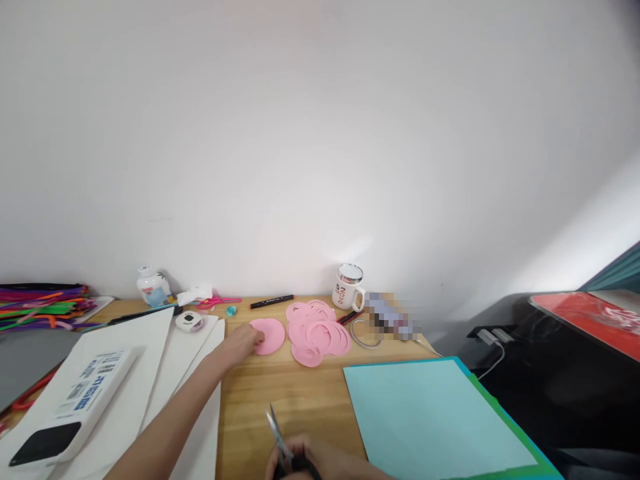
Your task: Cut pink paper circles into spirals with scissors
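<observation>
My left hand [243, 343] reaches to the back of the table, its fingers curled onto the left edge of a round pink paper piece [273, 335]. Whether that is one circle or a small stack, I cannot tell. Just to its right lies a heap of pink paper circles and cut-out rings [320, 332], overlapping each other. Low in the view, my right hand [305, 453] is wrapped round a pair of scissors [281, 443] with dark handles. The blades point up and away, slightly apart, with no paper between them.
A white mug [349, 287], a black marker [271, 302] and a white bottle [154, 288] stand or lie near the wall. Light-blue sheets [435, 413] cover the right side. White sheets [135, 360] and a white package [80, 407] occupy the left, near colourful pipe cleaners [43, 307].
</observation>
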The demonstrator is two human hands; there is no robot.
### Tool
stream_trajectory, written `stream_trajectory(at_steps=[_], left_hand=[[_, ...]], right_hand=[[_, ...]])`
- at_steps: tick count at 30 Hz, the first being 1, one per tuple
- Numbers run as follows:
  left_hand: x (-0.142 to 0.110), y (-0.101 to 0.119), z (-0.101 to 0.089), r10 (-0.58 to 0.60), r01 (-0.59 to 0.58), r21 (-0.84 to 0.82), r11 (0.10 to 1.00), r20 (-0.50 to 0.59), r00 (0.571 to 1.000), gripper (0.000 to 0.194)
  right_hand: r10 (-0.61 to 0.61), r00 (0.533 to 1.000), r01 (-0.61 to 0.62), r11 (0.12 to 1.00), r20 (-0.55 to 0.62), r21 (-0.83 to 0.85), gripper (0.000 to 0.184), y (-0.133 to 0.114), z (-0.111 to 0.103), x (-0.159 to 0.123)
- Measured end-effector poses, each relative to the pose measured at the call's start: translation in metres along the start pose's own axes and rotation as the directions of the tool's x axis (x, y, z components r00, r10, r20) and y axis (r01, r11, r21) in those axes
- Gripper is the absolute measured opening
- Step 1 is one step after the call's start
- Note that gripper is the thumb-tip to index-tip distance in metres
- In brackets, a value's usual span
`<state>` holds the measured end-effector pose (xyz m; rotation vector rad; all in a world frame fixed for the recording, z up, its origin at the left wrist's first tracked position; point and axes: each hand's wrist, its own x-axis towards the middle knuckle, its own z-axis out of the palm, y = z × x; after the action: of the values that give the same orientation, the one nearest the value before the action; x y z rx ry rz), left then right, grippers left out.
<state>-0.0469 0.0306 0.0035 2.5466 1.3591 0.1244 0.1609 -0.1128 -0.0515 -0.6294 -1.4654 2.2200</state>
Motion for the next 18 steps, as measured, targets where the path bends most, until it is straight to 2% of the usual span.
stream_trajectory(at_steps=[3, 4, 6, 9, 12, 18], left_hand=[[0.001, 0.002, -0.002, 0.014, -0.014, -0.004, 1.000, 0.005, 1.000, 0.023], [0.002, 0.003, -0.003, 0.016, -0.016, -0.005, 1.000, 0.009, 1.000, 0.023], [0.003, 0.004, -0.003, 0.019, -0.019, -0.003, 1.000, 0.019, 1.000, 0.023], [0.003, 0.005, -0.001, 0.031, -0.031, 0.010, 0.999, 0.016, 0.999, 0.022], [0.000, 0.005, 0.002, 0.046, -0.047, 0.018, 0.999, 0.004, 0.999, 0.021], [-0.006, 0.011, 0.001, 0.065, -0.065, 0.010, 0.998, -0.022, 0.998, 0.023]], right_hand=[[-0.064, 0.989, 0.076, 0.993, -0.136, 0.087, 0.037, -0.015, -0.006, 0.007], [-0.111, 0.973, 0.127, 0.990, -0.203, 0.068, 0.038, -0.021, -0.009, 0.011], [-0.225, 0.912, 0.240, 0.971, -0.344, 0.001, 0.038, -0.034, -0.018, 0.017], [-0.314, 0.829, 0.321, 0.945, -0.463, -0.067, 0.031, -0.051, -0.036, 0.025], [-0.381, 0.750, 0.368, 0.920, -0.541, -0.138, 0.028, -0.060, -0.050, 0.032], [-0.432, 0.673, 0.404, 0.895, -0.600, -0.190, 0.026, -0.057, -0.049, 0.062]])
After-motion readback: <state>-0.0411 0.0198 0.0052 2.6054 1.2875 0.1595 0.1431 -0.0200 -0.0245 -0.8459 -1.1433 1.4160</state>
